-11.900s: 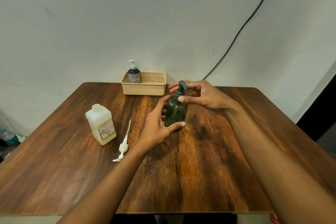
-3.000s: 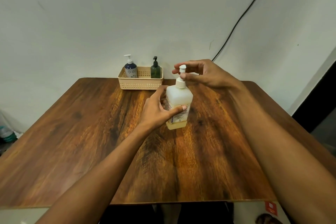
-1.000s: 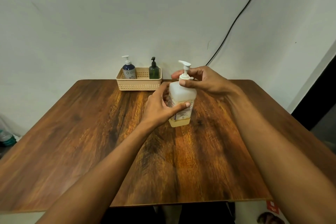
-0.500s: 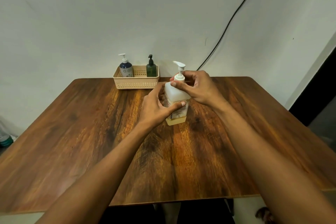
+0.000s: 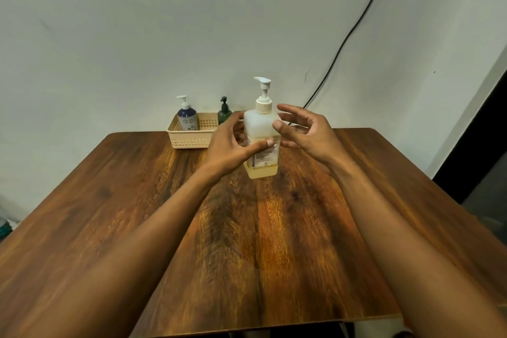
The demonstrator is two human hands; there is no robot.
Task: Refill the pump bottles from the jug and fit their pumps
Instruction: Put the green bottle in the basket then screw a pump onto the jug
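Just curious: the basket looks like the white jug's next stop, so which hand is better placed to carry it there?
The left hand. It grips the white jug, and the basket lies on its side. The right hand is open.

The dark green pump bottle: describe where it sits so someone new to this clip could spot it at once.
Find the beige basket at the far edge of the wooden table, against the wall. Two bottles stand in it; the dark green pump bottle is at its right end, partly hidden behind the left hand. Unlike its blue, white-pumped neighbour, its pump is dark.
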